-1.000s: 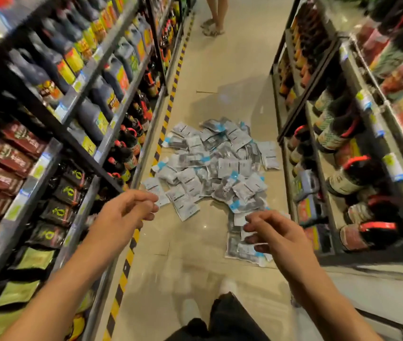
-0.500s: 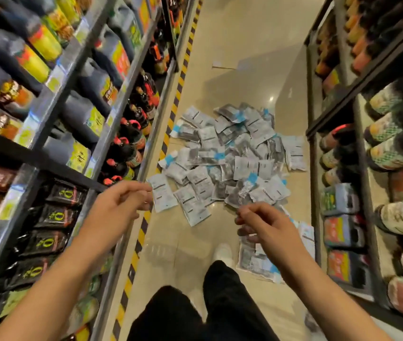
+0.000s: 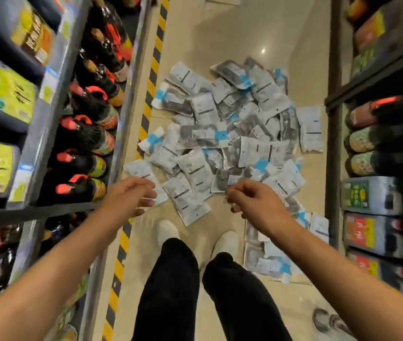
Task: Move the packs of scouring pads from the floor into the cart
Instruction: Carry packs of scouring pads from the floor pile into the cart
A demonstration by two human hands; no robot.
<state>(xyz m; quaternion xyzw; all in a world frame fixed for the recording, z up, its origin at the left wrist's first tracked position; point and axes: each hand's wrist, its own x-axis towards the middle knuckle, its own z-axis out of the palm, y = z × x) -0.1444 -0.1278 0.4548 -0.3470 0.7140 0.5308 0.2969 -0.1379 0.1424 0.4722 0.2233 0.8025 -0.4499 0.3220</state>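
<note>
Above the floor pile of packs [image 3: 230,134] both hands — left hand [image 3: 127,195], right hand [image 3: 252,203] — loosely curled, grip empty; slick overlapping packs could slip out.

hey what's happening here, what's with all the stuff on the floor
A person stands in a shop aisle over a heap of scouring pad packs scattered on the floor. Both arms reach forward above the near edge of the heap: the left hand and right hand have loosely curled fingers and hold nothing. No pack has been picked up at this moment, and no cart is in view. Shelves of bottles line both sides.
</note>
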